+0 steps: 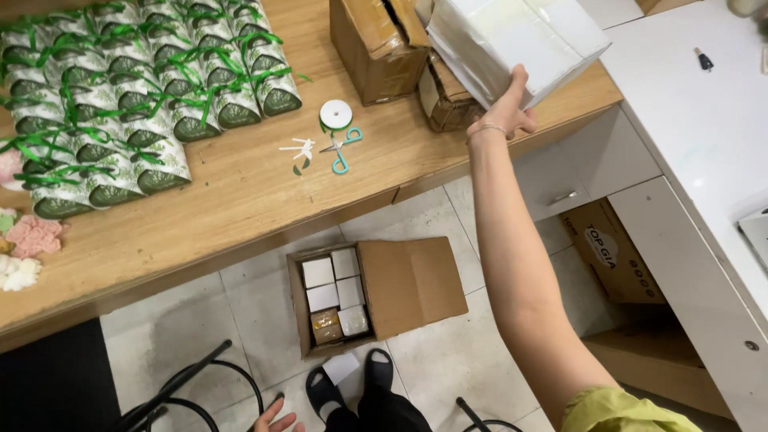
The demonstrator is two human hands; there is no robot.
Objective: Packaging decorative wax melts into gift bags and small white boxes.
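Holding a white box point(512, 40) over the table point(240, 192), right hand point(504, 112) has fingers pressed under it. Left hand point(274, 418) hangs near the floor, fingers spread, touching nothing.

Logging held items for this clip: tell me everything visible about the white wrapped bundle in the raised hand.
The white bundle is a blocky pack of pale boxes under glossy clear wrap. It is tilted and held up over the wooden table's right end, in front of brown cardboard boxes. The right hand grips its lower edge; nothing else visibly touches it.
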